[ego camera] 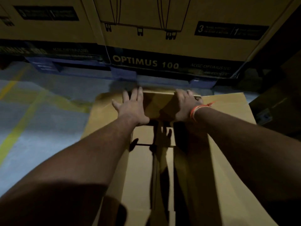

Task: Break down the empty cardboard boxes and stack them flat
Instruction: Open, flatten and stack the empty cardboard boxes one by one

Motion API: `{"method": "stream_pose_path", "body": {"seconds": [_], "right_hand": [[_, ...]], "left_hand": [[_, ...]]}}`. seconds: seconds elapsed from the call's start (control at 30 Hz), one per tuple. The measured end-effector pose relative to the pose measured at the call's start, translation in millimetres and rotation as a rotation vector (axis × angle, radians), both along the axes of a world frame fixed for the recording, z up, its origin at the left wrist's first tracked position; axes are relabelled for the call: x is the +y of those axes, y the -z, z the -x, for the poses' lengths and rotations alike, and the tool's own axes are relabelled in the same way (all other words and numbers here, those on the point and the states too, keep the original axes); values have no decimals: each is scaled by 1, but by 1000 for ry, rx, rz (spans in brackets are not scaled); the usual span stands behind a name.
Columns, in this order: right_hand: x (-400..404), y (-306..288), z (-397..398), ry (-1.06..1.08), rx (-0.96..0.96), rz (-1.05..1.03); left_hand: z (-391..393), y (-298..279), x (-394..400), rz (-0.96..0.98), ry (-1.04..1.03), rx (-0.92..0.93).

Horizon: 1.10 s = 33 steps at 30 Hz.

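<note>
Both arms reach forward over a plain brown cardboard box (162, 160) that lies on the grey concrete floor (40, 128), its flaps spread to left and right and its inside open to the camera. The hands are apart, one at each side of the box's far end, with a strip of cardboard between them.

The left hand (132, 106) has its fingers straight and fanned, the thumb out to the left — the palm faces down over the left flap near the far edge. Whether it presses the cardboard or hangs just above it cannot be told, since the fingertips are blurred.

The right hand (187, 105) sits on the far right corner of the box, its fingers bent over the top edge of the far panel; it looks to be gripping that edge, though the fingertips are hidden. An orange thread band (195, 111) circles the right wrist.

Inside the box the bottom flaps meet along a dark seam that runs toward the camera, and the shadows of the hands fall across them.

Beyond the box stand large printed cartons (162, 38) on a blue pallet (123, 74) — one bears the words "OPTIMUS 100". Yellow painted lines (21, 126) cross the floor at the left.
</note>
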State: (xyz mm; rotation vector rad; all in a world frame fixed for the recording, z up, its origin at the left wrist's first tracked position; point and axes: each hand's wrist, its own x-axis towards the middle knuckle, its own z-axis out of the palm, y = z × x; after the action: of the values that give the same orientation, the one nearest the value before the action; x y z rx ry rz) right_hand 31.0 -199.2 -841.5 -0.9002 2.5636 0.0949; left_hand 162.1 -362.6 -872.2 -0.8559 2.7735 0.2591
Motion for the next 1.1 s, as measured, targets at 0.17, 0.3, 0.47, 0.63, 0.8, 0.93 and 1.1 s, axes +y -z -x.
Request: {"method": "stream_pose_path", "body": {"seconds": [0.17,0.3,0.47,0.63,0.8,0.93,1.1], "right_hand": [[-3,7,-7,10,10,-44],[40,32,-100,65,162,261],[116,72,-276,230,-262,126],[152,53,-363,212,-530,-15],[142,7,-356,8,-373,-6],[109,-20,-343,-158,-462,-148],[84,-24,-331,-331,-666,-529]], "left_hand": [[-25,-2,-5,-47,-112,192],[-103,-1,42,-74,-705,269],[-210,3,109,-127,-772,4],[-232,-36,118,-283,-606,-25],[-227,-112,114,-306,-570,74],[-225,-174,106,-281,-498,158],[-241,-210,101,-307,-492,241]]}}
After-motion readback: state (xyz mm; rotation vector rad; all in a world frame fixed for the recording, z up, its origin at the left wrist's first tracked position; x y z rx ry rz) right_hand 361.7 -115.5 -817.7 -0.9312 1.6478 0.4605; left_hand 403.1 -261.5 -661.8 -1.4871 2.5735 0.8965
